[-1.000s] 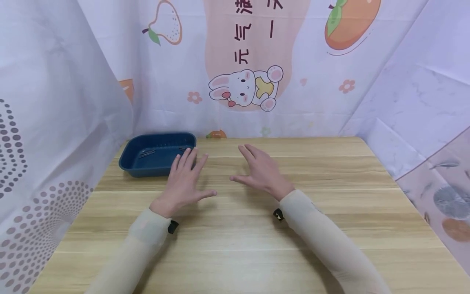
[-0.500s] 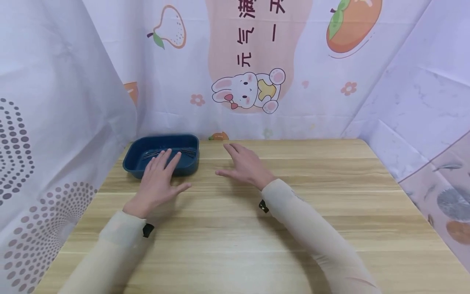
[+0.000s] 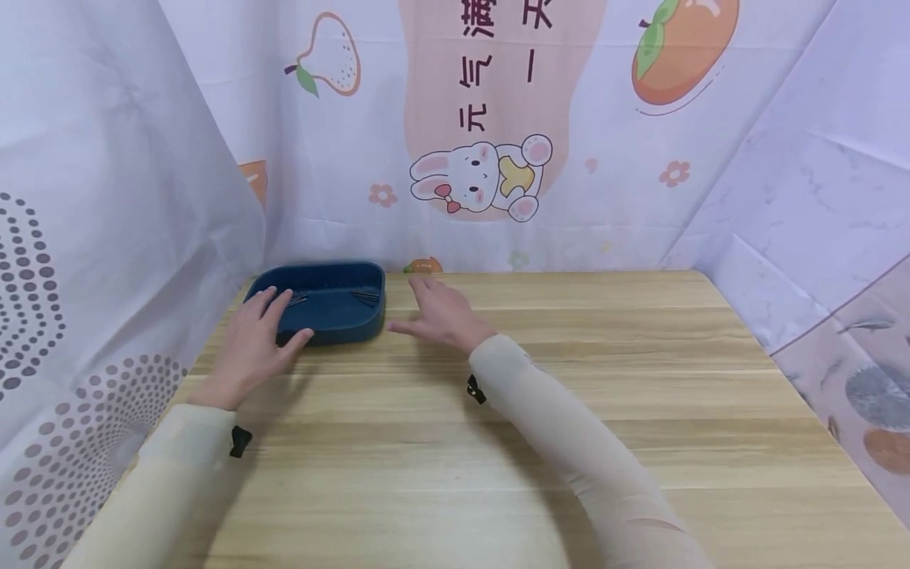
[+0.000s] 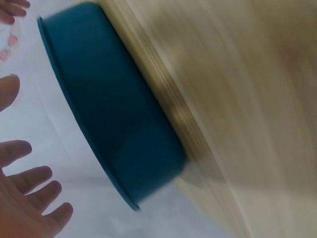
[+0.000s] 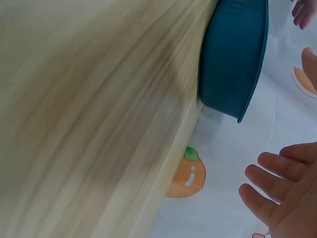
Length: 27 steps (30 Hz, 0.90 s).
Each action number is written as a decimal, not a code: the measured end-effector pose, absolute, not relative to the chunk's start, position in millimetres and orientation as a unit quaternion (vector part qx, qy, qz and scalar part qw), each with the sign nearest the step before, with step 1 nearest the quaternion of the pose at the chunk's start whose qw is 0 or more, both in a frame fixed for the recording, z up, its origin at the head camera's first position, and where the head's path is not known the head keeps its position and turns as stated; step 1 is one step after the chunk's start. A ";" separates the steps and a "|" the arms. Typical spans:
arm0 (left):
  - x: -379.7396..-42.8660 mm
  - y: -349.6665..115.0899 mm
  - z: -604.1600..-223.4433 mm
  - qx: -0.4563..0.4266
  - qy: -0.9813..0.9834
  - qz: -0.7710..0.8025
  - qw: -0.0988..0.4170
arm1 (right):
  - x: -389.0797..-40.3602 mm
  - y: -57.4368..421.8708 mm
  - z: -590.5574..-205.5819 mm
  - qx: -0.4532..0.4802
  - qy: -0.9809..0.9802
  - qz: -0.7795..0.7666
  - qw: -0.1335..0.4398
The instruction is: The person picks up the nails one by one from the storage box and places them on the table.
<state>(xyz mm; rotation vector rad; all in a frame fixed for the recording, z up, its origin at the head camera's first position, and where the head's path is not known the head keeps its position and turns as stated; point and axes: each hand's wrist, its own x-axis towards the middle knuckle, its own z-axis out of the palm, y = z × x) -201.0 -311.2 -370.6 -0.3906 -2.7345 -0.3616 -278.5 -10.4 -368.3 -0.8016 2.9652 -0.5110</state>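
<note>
A dark blue rectangular plastic basin (image 3: pixel 334 335) stands at the back left of the table. Inside it lie two small bunches of thin dark sticks, one bunch (image 3: pixel 366 297) at the right end and the other partly behind the left fingers. My left hand (image 3: pixel 250 341) hovers at the basin's near left corner, fingers spread and thumb apart; in the left wrist view a gap shows between hand and basin. To the right of the basin is my right hand (image 3: pixel 442 314), its fingers extended toward the basin and holding nothing. The right wrist view shows this hand (image 5: pixel 292 193) apart from the basin wall.
A wood-grain table (image 3: pixel 455 442) spreads out in front. A printed white curtain (image 3: pixel 469 237) hangs right behind its back edge. More cloth hangs at the left side (image 3: pixel 128 237) and the right side (image 3: pixel 796 197).
Both hands have moved left. The left hand went from in front of the basin to its left corner, and the right hand came closer to its right end. The basin stays in place.
</note>
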 end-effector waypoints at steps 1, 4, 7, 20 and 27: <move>-202.0 -315.6 -369.9 -0.131 -0.967 -0.131 0.174 | -279.8 -13.4 -369.1 -0.254 0.952 -0.169 0.017; -206.3 -328.8 -367.8 -0.110 -0.969 -0.146 0.168 | -283.5 -21.0 -371.8 -0.240 0.949 -0.201 0.025; -211.5 -341.9 -368.8 -0.084 -0.969 -0.167 0.164 | -287.1 -27.7 -374.6 -0.229 0.942 -0.243 0.036; -227.2 -376.0 -383.0 0.019 -0.946 -0.316 0.063 | -295.9 -51.2 -397.0 -0.172 0.884 -0.420 0.109; -225.1 -385.9 -390.5 0.028 -0.927 -0.375 0.002 | -292.1 -68.5 -405.2 -0.185 0.848 -0.481 0.125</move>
